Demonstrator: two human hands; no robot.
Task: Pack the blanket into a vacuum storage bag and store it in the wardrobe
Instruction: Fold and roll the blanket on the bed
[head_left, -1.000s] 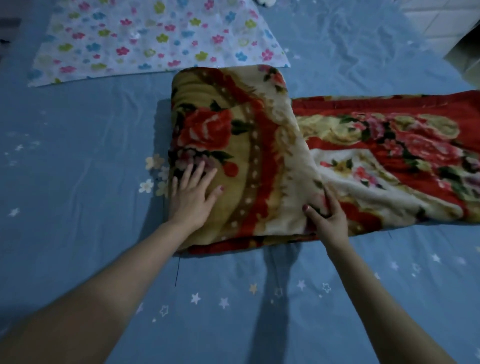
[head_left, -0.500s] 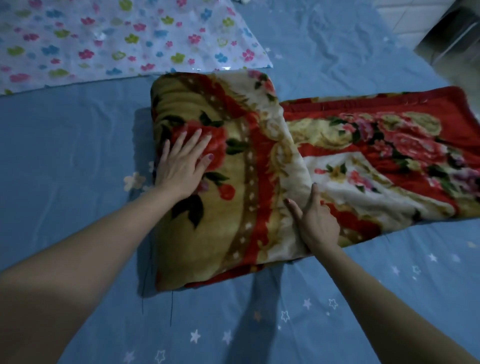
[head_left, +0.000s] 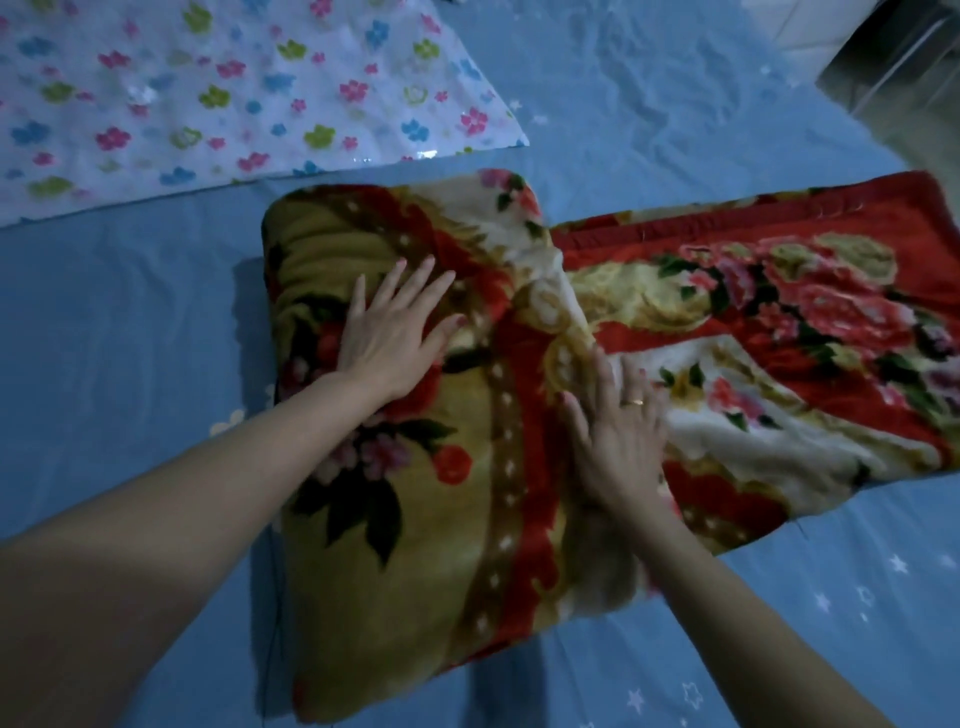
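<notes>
A thick red, gold and cream flowered blanket (head_left: 483, 519) lies on the bed, its left part folded into a bulky stack and its right part (head_left: 779, 338) spread flat. My left hand (head_left: 389, 338) presses flat on top of the folded stack with fingers spread. At the stack's right edge, where it meets the flat part, my right hand (head_left: 618, 431) lies flat with straight fingers and wears a ring. The vacuum storage bag (head_left: 208, 93), clear plastic printed with coloured flowers, lies flat at the back left, apart from the blanket.
A blue bedsheet (head_left: 130, 338) with small stars covers the bed all around the blanket. Tiled floor and a dark piece of furniture (head_left: 898, 67) show past the bed's far right corner.
Both hands slid forward along the folded stack, away from its near edge. My right hand went from gripping the fold edge to lying flat. The view moved closer.
</notes>
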